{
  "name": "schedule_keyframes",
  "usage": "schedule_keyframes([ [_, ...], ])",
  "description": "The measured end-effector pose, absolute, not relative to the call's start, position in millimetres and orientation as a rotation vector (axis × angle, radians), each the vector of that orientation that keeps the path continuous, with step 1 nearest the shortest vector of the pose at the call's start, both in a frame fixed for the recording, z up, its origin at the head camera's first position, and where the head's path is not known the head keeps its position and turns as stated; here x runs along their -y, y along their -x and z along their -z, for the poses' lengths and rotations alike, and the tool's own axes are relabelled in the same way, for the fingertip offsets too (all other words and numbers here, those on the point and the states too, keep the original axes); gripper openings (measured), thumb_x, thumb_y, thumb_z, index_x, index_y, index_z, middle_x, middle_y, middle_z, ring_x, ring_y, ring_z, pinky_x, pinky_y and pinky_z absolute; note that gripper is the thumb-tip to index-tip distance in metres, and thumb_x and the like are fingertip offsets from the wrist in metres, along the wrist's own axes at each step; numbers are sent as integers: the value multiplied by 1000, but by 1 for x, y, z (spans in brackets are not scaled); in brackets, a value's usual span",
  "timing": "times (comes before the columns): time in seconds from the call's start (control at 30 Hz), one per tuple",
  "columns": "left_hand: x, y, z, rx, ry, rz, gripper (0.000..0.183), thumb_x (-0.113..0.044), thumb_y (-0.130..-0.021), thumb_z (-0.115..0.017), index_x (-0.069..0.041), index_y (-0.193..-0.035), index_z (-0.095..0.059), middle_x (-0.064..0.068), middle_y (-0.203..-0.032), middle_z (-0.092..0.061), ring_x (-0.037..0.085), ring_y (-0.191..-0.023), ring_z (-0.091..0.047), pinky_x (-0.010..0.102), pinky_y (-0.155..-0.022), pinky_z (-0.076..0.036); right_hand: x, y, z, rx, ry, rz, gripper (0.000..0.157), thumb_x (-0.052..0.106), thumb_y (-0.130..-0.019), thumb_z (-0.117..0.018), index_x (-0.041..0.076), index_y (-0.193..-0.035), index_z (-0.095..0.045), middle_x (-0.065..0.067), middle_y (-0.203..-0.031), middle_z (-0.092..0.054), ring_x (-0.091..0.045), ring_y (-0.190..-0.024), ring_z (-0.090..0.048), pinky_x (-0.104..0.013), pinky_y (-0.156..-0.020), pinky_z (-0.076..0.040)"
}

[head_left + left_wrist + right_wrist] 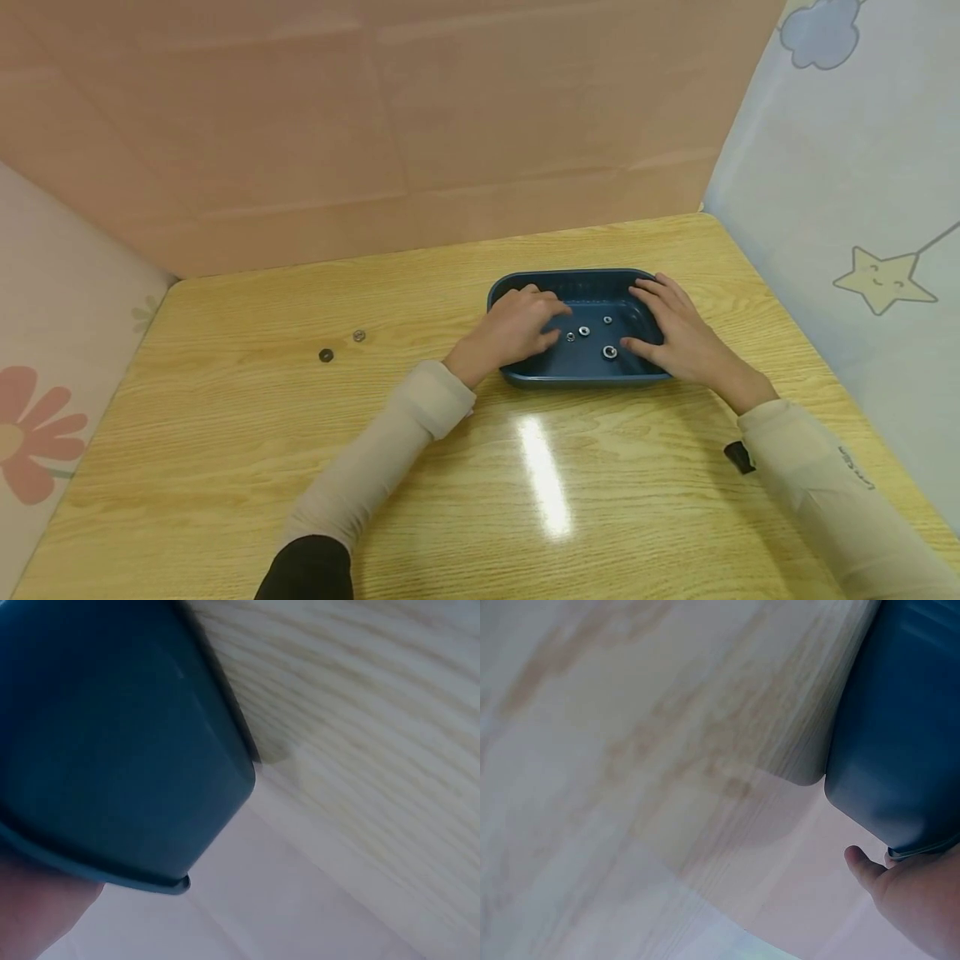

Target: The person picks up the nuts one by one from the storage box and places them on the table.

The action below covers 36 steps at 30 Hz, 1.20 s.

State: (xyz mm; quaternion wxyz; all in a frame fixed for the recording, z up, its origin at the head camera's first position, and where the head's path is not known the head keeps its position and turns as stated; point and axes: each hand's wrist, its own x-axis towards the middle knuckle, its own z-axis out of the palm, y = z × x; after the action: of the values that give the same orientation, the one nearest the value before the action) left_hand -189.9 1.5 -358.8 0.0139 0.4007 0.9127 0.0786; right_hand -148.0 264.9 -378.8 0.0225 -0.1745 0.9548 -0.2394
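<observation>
Left hand [521, 325] over tray [585, 381]; right hand [681, 340] spread

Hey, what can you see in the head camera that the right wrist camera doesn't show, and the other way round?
Only the head view: the left hand, four small metal pieces inside the blue tray, two loose pieces on the table to its left, and a star drawing on the wall.

Only the right wrist view: a broad close-up of the tray's outer wall, just a thin strip from the head.

Both: the tray, the table and the right hand.
</observation>
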Motion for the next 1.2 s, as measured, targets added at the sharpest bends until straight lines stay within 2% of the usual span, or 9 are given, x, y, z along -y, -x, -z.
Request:
schedule_keyframes([
  [0.33, -14, 191, 366, -2831, -1240, -202, 36, -31, -97, -64, -23, -132, -65, -3, -128, -66, 20, -111, -60, 28, -80, -52, -266, 149, 379, -2962, 548, 736, 81, 33, -92, -69, -4, -152, -29, -26, -159, -22, -43, -152, -3, -69, -115, -14],
  [0.83, -26, 193, 374, -2785, -1243, -193, 34, -27, -98, -62, -22, -132, -66, -3, -128, -67, 19, -108, -60, 31, -85, -51, -265, 148, 379, -2964, 547, 749, 80, 31, -92, -70, -4, -152, -30, -26, -159, -23, -44, -152, -4, -69, -115, -14],
  [1.2, -31, 195, 378, -2765, -1260, -159, 32, -24, -99, -61, -21, -130, -67, -3, -128, -68, 20, -105, -61, 31, -83, -52, -265, 149, 379, -2966, 557, 767, 80, 31, -92, -70, -4, -151, -31, -27, -159, -23, -44, -152, -4, -69, -116, -13],
])
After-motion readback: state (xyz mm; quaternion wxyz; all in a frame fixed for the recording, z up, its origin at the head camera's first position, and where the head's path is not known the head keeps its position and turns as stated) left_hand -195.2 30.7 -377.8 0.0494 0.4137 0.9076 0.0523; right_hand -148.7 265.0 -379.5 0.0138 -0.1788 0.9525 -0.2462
